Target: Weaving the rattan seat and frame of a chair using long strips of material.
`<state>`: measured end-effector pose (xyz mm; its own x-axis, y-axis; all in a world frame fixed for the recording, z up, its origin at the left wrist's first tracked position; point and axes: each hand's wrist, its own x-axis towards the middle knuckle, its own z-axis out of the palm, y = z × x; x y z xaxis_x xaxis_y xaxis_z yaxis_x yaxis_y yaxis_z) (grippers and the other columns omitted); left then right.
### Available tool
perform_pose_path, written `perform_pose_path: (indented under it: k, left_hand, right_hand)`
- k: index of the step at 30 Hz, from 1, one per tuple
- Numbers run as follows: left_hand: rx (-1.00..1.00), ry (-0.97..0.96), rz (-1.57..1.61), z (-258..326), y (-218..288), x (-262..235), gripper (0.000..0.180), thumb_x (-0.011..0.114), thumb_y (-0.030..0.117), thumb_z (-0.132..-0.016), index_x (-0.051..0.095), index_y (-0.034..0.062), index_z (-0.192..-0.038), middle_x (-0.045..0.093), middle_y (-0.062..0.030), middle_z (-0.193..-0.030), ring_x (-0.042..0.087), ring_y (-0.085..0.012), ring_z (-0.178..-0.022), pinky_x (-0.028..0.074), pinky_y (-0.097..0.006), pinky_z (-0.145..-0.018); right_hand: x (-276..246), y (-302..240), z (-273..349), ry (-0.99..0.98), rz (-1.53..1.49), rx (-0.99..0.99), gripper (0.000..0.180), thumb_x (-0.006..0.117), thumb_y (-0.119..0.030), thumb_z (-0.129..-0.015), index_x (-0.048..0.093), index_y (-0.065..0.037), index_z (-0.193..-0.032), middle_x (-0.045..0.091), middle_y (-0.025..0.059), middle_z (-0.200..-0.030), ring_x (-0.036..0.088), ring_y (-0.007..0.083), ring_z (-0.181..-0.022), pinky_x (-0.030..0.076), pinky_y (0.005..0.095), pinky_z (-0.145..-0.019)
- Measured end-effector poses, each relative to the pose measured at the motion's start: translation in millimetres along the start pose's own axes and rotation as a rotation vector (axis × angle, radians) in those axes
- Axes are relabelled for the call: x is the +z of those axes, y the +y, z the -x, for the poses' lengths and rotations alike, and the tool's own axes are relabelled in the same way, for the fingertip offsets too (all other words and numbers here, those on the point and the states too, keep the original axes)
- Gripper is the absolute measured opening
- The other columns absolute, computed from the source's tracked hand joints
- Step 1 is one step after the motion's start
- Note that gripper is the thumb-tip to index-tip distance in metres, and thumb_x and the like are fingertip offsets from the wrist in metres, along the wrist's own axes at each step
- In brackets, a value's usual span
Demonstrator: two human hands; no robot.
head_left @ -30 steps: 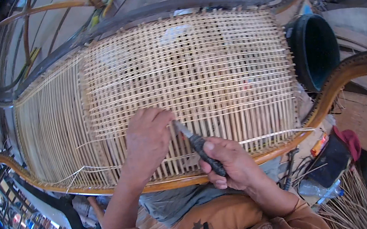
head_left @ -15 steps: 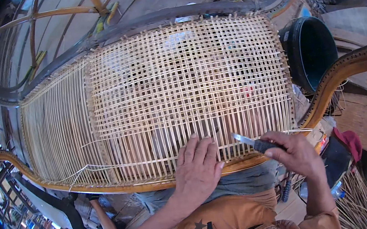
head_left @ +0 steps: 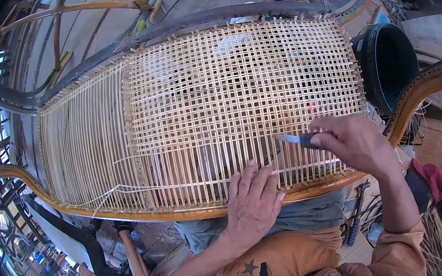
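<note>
Across my lap lies a curved rattan seat frame [head_left: 315, 190] with a woven cane panel [head_left: 248, 88]. Its far part is a close grid; toward me, mostly lengthwise strands show, with one loose cross strand [head_left: 193, 184] running along near the front edge. My left hand [head_left: 254, 203] rests flat on these strands by the front rail, fingers stretched out and holding nothing. My right hand [head_left: 345, 142] grips the dark handle of a knife [head_left: 288, 138]. Its blade points left over the near edge of the grid; whether it touches the cane I cannot tell.
A dark bucket [head_left: 388, 65] stands beyond the right end of the seat. Below right are a red cloth [head_left: 429, 178], a bundle of cane strips [head_left: 437, 233] and a dark tool [head_left: 357, 215]. Another person's bare limbs [head_left: 134, 259] show at lower left.
My right hand with the knife has moved away from me, from the front edge up to the grid's edge. My left hand stays on the strands. The whole view has shifted slightly.
</note>
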<state>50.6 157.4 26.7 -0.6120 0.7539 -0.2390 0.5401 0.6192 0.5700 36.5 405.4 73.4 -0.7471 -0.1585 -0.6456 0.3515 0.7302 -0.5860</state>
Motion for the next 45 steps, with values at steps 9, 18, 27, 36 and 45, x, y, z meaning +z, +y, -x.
perform_pose_path:
  k: [9, 18, 27, 36, 45]
  left_hand:
    - [0.123, 0.119, 0.038, 50.6, 18.0, 10.0, 0.031, 0.065, 0.019, -0.077, 0.06, 0.0049, -0.104, 0.051, -0.0078, -0.119, 0.041, -0.0307, -0.12, 0.033, -0.047, -0.099]
    - [0.205, 0.24, 0.015, 75.4, 41.0, 28.0, 0.023, 0.063, 0.009, -0.075, 0.061, 0.0036, -0.097, 0.058, -0.01, -0.105, 0.052, -0.0291, -0.105, 0.042, -0.041, -0.09]
    - [0.16, 0.19, 0.013, 101.9, 36.6, 41.2, 0.023, 0.062, 0.006, -0.074, 0.059, 0.0057, -0.097, 0.057, -0.0089, -0.103, 0.055, -0.0273, -0.096, 0.044, -0.04, -0.083]
    - [0.177, 0.443, -0.246, 62.2, 9.6, 45.9, 0.028, 0.067, 0.014, -0.071, 0.06, 0.0078, -0.098, 0.053, -0.0081, -0.103, 0.05, -0.0275, -0.101, 0.04, -0.04, -0.085]
    - [0.166, 0.398, -0.128, 64.3, 8.4, 41.9, 0.02, 0.067, 0.016, -0.072, 0.059, 0.0089, -0.09, 0.051, -0.0062, -0.11, 0.047, -0.0265, -0.107, 0.038, -0.041, -0.088]
  right_hand:
    - [71.3, 55.2, 115.4, 0.576, -0.802, 0.152, 0.036, 0.062, -0.021, -0.081, 0.054, -0.001, -0.109, 0.058, 0.0019, -0.087, 0.051, 0.0084, -0.069, 0.041, 0.0224, -0.059]
    - [216.7, 169.1, 224.7, 1.068, -0.751, 0.46, 0.02, 0.058, -0.013, -0.086, 0.056, -0.003, -0.103, 0.051, -0.0019, -0.081, 0.046, 0.0068, -0.074, 0.039, 0.0207, -0.065]
    - [287.9, 202.3, 252.6, 0.997, -0.08, 0.665, 0.027, 0.056, -0.014, -0.084, 0.056, -0.002, -0.109, 0.059, 0.0155, -0.097, 0.055, 0.0312, -0.092, 0.042, 0.0384, -0.084]
    - [239.8, 100.5, 185.1, 0.869, -0.776, 0.294, 0.015, 0.056, -0.013, -0.089, 0.063, -0.002, -0.096, 0.058, 0.0031, -0.079, 0.054, 0.0098, -0.066, 0.044, 0.0242, -0.06]
    - [230.1, 51.5, 135.9, 0.624, -0.7, 0.017, 0.016, 0.059, -0.015, -0.087, 0.063, 0.0, -0.091, 0.06, 0.0028, -0.08, 0.054, 0.012, -0.075, 0.045, 0.0255, -0.07]
